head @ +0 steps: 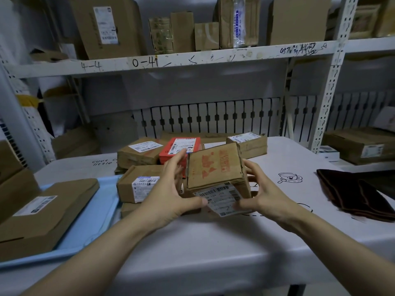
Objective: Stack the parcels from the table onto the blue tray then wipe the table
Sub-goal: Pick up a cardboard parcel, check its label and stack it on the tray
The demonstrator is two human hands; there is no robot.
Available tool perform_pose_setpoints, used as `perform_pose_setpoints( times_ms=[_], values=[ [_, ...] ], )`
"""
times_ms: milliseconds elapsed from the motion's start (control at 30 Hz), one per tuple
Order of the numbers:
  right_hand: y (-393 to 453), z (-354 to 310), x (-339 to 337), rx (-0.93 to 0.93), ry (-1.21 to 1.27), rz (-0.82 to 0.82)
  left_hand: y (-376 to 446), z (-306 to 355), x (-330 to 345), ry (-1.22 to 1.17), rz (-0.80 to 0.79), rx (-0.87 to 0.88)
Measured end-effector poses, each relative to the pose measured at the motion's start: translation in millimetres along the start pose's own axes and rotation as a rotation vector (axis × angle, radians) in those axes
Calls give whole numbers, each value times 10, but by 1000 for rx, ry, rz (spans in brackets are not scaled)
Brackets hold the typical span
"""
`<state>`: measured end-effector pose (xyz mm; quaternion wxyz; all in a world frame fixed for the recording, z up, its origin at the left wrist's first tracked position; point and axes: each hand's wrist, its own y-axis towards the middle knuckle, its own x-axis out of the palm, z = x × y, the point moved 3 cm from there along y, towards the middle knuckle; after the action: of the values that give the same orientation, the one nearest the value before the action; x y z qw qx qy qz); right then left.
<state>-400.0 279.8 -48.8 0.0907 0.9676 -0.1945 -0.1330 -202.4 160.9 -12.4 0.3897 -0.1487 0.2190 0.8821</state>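
A brown cardboard parcel (215, 167) with red print on top and a white label on its front sits tilted at the middle of the table. My left hand (171, 189) grips its left side and my right hand (265, 193) grips its right side. Behind and left of it lie several more parcels: a red one (181, 146), a brown one (136, 182) with a white label, another (139, 152) further back, and one (250, 142) at the back right. The blue tray (92, 227) lies at the left with a flat brown parcel (42, 212) on it.
A dark brown folded cloth (359, 195) lies on the table at the right. White metal shelves (171, 60) with many cardboard boxes stand behind the table. More boxes (361, 146) sit on a low shelf at the far right.
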Motion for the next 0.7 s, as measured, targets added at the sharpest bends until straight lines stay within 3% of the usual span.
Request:
perform_pose_setpoints(
  times_ms=[167,467,700],
  values=[
    [-5,-79,-62,-72,-246,52,31,97,-67,249,14,136],
    [-37,-409,18,-263,-573,24,17,88,-99,327,-5,178],
    [-26,-399,48,-295,-466,8,-25,17,-173,220,-8,123]
  ],
)
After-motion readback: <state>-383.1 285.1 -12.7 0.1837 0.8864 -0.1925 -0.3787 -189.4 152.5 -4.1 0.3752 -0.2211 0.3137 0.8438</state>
